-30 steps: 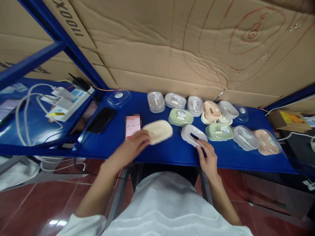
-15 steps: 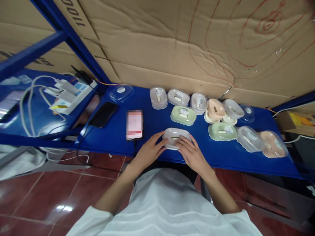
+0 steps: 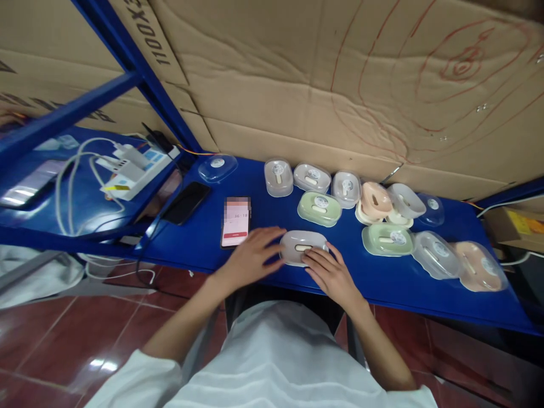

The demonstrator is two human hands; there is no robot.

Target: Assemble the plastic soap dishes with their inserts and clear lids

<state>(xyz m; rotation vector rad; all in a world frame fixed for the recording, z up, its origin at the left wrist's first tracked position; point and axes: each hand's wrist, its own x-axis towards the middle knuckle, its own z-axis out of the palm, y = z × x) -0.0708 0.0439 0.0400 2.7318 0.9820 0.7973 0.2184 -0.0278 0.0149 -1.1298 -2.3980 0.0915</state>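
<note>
A grey soap box (image 3: 293,241) with an oval slot and a pale strip in its middle lies on the blue table in front of me. My right hand (image 3: 329,269) grips its right end, fingers close together over the rim. At the left end, my left hand (image 3: 255,256) is open with fingers spread, very close to the rim; whether a fingertip touches it I cannot tell. Just behind stands a green soap box (image 3: 318,208) under a clear lid with a round sticker. A lit phone (image 3: 236,224) lies beside my left hand.
Along the back are more soap boxes, including a grey one (image 3: 279,178) and a peach one (image 3: 375,199). Green (image 3: 387,240), grey and peach (image 3: 478,266) boxes stand at right. A loose clear lid (image 3: 217,168), dark phone (image 3: 187,203) and power strip (image 3: 142,173) lie left.
My left hand has loosened from the grey soap box and moved left, its fingers spreading. My right hand stays on the box. The view has shifted slightly.
</note>
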